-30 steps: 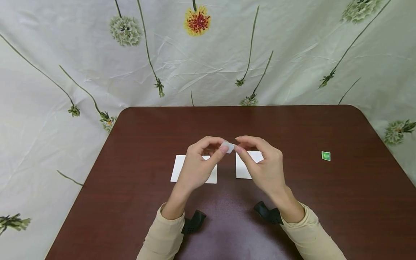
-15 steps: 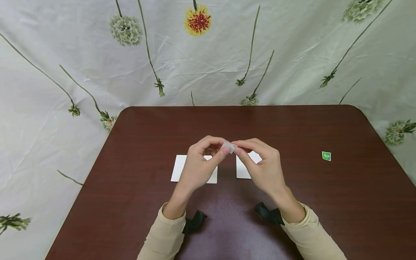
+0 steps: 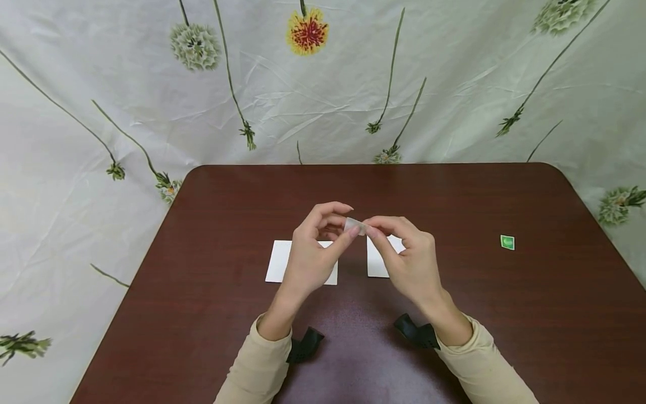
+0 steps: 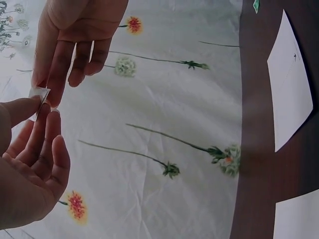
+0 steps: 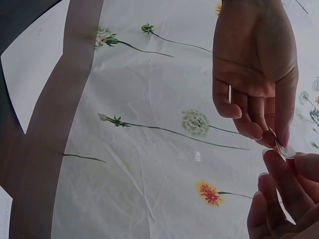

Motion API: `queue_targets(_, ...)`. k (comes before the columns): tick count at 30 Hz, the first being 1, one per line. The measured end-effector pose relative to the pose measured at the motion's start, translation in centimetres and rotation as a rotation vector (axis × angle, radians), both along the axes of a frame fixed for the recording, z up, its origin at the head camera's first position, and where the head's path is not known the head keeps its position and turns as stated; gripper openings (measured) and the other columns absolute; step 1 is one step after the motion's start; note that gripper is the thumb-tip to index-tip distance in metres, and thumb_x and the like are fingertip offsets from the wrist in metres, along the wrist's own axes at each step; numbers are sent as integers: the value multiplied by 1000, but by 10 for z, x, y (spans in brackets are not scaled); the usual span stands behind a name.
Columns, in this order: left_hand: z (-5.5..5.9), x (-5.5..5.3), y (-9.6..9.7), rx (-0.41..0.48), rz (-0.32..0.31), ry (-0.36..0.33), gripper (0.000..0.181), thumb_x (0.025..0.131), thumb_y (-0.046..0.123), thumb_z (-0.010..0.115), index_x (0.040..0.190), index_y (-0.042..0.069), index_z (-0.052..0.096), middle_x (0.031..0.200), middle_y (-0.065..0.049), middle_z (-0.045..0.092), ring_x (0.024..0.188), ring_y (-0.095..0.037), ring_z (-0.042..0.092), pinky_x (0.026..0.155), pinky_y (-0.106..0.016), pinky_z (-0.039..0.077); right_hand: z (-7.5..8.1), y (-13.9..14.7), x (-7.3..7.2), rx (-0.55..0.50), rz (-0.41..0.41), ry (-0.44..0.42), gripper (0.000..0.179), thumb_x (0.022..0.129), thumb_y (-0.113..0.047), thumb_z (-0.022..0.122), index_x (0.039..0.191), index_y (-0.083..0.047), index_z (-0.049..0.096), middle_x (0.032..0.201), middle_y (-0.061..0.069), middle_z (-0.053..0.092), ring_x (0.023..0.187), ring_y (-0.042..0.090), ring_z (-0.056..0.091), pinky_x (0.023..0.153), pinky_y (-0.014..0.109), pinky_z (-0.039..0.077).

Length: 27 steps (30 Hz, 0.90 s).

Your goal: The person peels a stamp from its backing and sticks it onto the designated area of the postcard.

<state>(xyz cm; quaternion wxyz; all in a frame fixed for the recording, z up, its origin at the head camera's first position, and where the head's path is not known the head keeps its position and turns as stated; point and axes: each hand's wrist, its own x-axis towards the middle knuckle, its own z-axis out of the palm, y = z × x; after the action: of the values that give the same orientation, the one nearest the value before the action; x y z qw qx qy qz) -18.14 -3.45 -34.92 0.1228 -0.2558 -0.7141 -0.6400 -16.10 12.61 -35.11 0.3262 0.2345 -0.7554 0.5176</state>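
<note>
A small whitish square of paper or film (image 3: 353, 224), pale side showing, is between my two hands above the middle of the table. My left hand (image 3: 314, 255) pinches it between thumb and a finger, the index finger lifted off. Thumb and index finger of my right hand (image 3: 415, 264) pinch its right edge. In the left wrist view the small square (image 4: 43, 92) looks bent between the fingertips; the right wrist view shows its thin edge. Below the hands lie two white paper rectangles, the left one (image 3: 277, 264) and the right one (image 3: 376, 261), each partly hidden by a hand.
A small green stamp-like square with a pale border (image 3: 507, 242) lies on the right of the dark brown table (image 3: 454, 191). Black wrist mounts (image 3: 305, 344) hang by both sleeves. A white flower-printed cloth (image 3: 333, 84) hangs behind the table.
My left index finger has lifted away from the small square. My right index finger has closed down with the thumb on its right edge. Green square and white papers have stayed put.
</note>
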Motion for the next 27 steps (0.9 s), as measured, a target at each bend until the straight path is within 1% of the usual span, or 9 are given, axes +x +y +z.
queue_targets(4,0,1,1,5,14,18,29,86,1,69,112,0,58,83,-8,68,73,-17,60,67,-27,49,0,0,0,-5,8,0,17,80,11,70,93,0,70,84,7,69,75,14,62,71,23,48)
queue_targets(8,0,2,2,1,34,33,29,85,1,71,111,1,59,82,-7,68,73,-17,61,68,-27,50,0,1,-1,-1,-2,3,17,79,10,71,91,-1,71,83,4,69,75,14,62,71,24,48)
queue_targets(11,0,1,3,-2,37,49,23,84,1,71,105,2,62,82,-6,67,73,-16,62,68,-28,51,0,2,-1,-3,2,4,16,79,9,72,91,-1,71,83,4,70,76,13,63,72,24,49)
queue_targets(15,0,1,3,-2,23,66,13,85,1,71,97,2,66,84,-5,66,73,-17,62,67,-29,52,0,3,-2,-19,28,4,14,81,11,69,92,3,70,85,7,70,78,14,65,74,25,51)
queue_targets(17,1,1,3,-4,12,61,12,85,1,70,97,1,68,85,-6,66,73,-17,62,67,-29,52,-1,4,-2,-26,38,4,13,82,12,67,92,4,69,85,9,69,78,16,66,75,26,51)
queue_targets(20,2,1,2,-7,-3,31,13,86,0,69,98,-1,68,87,-7,67,73,-17,61,65,-28,51,0,5,-3,-37,49,2,12,82,12,66,91,5,68,83,9,69,76,17,66,74,26,51)
queue_targets(24,4,2,1,-7,-17,-7,13,86,-1,69,99,-3,68,86,-9,66,73,-18,60,64,-26,50,0,5,-3,-42,67,-6,9,85,9,65,92,4,67,82,8,67,75,15,63,73,26,50)
queue_targets(27,4,1,1,-7,-25,-9,13,86,-1,68,99,-3,68,86,-9,66,74,-18,60,65,-27,50,0,6,-3,-36,66,-2,8,85,7,66,93,4,67,83,8,67,75,14,63,73,26,50)
